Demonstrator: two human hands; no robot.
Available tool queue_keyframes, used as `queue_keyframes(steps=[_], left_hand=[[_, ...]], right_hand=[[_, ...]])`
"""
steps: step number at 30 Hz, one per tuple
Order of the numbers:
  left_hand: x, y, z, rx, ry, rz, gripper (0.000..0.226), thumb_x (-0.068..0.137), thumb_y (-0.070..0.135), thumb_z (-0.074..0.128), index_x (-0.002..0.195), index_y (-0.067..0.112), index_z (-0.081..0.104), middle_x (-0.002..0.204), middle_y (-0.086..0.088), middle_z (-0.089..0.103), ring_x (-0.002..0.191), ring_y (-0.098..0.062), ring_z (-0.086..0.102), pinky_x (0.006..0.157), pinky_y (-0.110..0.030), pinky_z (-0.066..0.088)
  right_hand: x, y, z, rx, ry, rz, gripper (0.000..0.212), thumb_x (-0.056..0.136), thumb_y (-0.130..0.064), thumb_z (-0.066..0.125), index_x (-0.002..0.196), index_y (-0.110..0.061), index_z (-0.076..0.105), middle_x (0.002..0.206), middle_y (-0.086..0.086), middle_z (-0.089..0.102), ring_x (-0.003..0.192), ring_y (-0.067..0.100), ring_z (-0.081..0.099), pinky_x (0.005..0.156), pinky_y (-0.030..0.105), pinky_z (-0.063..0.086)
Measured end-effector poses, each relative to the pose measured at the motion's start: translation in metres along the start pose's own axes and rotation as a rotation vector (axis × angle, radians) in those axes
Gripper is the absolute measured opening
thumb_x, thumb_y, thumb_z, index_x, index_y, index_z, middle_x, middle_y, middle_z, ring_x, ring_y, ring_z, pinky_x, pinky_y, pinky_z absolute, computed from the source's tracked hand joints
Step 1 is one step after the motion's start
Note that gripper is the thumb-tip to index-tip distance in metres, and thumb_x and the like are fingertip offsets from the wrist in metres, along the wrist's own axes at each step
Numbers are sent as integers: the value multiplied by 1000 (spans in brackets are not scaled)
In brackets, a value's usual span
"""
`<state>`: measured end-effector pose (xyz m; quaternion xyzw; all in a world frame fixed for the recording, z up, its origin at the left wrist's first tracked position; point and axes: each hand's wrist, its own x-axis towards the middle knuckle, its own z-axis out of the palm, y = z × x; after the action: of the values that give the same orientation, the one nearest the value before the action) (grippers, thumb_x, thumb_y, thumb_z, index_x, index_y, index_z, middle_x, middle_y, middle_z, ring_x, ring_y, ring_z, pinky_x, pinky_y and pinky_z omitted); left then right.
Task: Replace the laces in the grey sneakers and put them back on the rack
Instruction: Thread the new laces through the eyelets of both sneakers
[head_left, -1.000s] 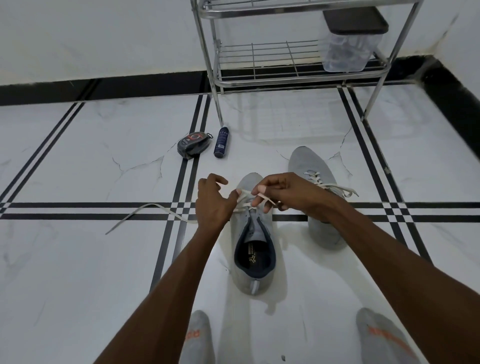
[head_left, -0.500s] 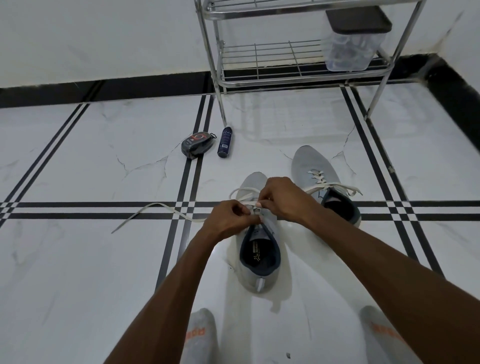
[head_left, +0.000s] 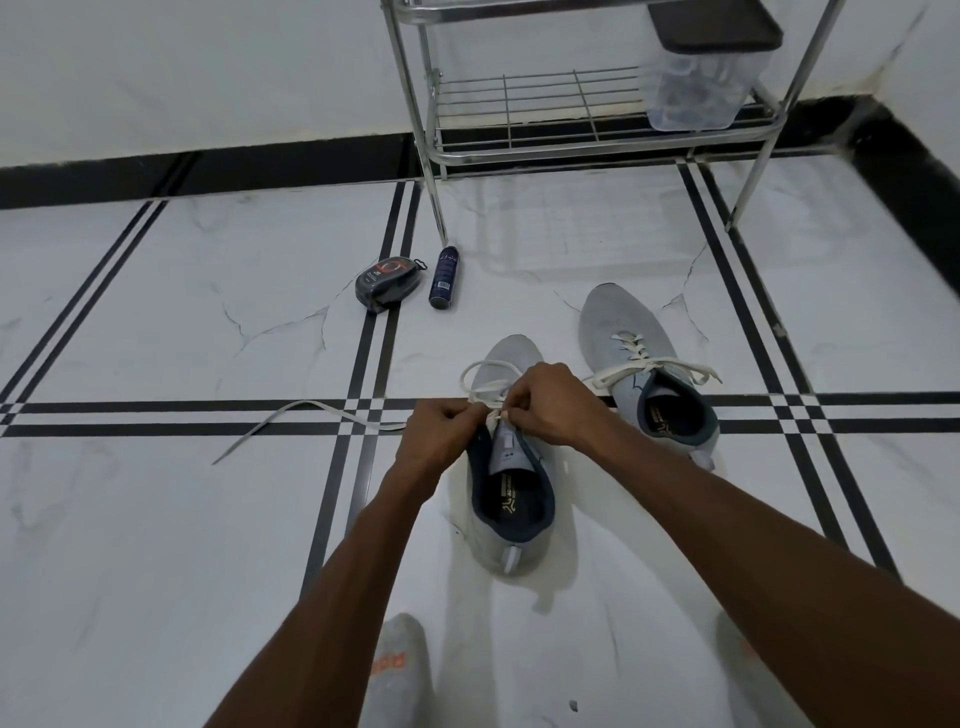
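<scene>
White marble floor (head_left: 156, 545) crossed by black stripes fills the head view, with a chrome rack (head_left: 587, 130) at the upper centre of the frame, its low wire shelf bare apart from a clear lidded container (head_left: 698, 78) at upper right, presumably left free for the shoes. At centre, the nearer grey sneaker (head_left: 511, 499) stands heel toward the camera, probably so its eyelets face the hands. The left hand (head_left: 436, 436) and right hand (head_left: 558, 408) meet over its tongue, fingers curled and pinching the white lace (head_left: 485, 387), whose loop arcs over the toe; this looks like tightening or tying. The second sneaker (head_left: 644, 374), right of centre, already carries a tied lace. A loose lace (head_left: 301, 421) lies at left, likely discarded. A shoe brush (head_left: 387, 283) and dark spray can (head_left: 444, 278) lie just beside the rack leg. 2 socked feet (head_left: 397, 670) show at the bottom.
</scene>
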<state>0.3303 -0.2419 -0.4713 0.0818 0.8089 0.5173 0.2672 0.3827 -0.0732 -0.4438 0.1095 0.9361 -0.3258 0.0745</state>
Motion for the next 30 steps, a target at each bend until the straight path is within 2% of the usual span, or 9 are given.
queue_keyframes(steps=[6,10,12,15,19,22,25,27,30], left_hand=[[-2,2,6,-141,2,-34,30,87,24,67,60,13,59,62,-8,49,67,-19,45,67,-36,40],[-5,-7,5,-199,-24,-11,15,91,19,76,93,5,80,84,-13,74,78,-20,64,75,-36,53],[-5,-6,8,-135,7,2,14,90,20,77,95,7,79,84,-11,76,77,-19,66,74,-39,55],[-4,-1,16,76,68,16,20,95,27,70,90,9,76,81,-8,74,72,-15,65,68,-33,53],[-5,3,24,166,119,-2,12,98,16,61,99,6,68,89,-8,71,79,-19,67,67,-28,52],[-1,-3,2,-65,383,-177,18,97,4,52,112,1,61,104,-17,70,96,-30,71,81,-40,58],[1,-22,-40,123,850,-442,28,97,6,54,121,-5,59,125,-22,61,117,-38,61,97,-42,49],[-8,-25,-44,83,961,-265,18,93,7,62,110,1,65,114,-18,65,106,-38,64,92,-44,51],[-15,-21,-17,247,613,270,9,92,27,69,94,19,69,99,0,68,100,-22,59,91,-40,46]], right_hand=[[0,3,12,105,70,119,7,83,-22,77,84,-17,82,85,4,77,80,17,69,70,25,51],[-4,6,15,281,145,200,5,77,-15,84,79,-18,81,85,-1,77,80,10,68,67,14,47],[-7,5,13,298,177,180,6,77,-13,84,78,-17,80,78,-4,73,79,10,69,63,9,46],[-13,0,3,292,233,158,16,81,-31,82,78,-16,79,68,-12,64,70,4,61,61,12,45],[-16,-5,0,235,-49,270,45,81,-53,74,73,-9,76,74,4,73,70,17,65,64,32,52],[-15,-2,6,294,-16,333,24,73,-25,72,81,-4,79,88,15,75,73,17,66,69,39,59],[-20,0,9,375,34,333,15,74,-18,70,79,-7,80,84,10,76,75,14,65,64,29,53],[-22,2,9,422,34,314,11,77,-17,71,78,-13,81,82,2,76,84,15,68,67,25,50],[-20,2,10,449,35,313,10,77,-18,72,78,-17,82,81,-3,75,87,13,68,68,23,49]])
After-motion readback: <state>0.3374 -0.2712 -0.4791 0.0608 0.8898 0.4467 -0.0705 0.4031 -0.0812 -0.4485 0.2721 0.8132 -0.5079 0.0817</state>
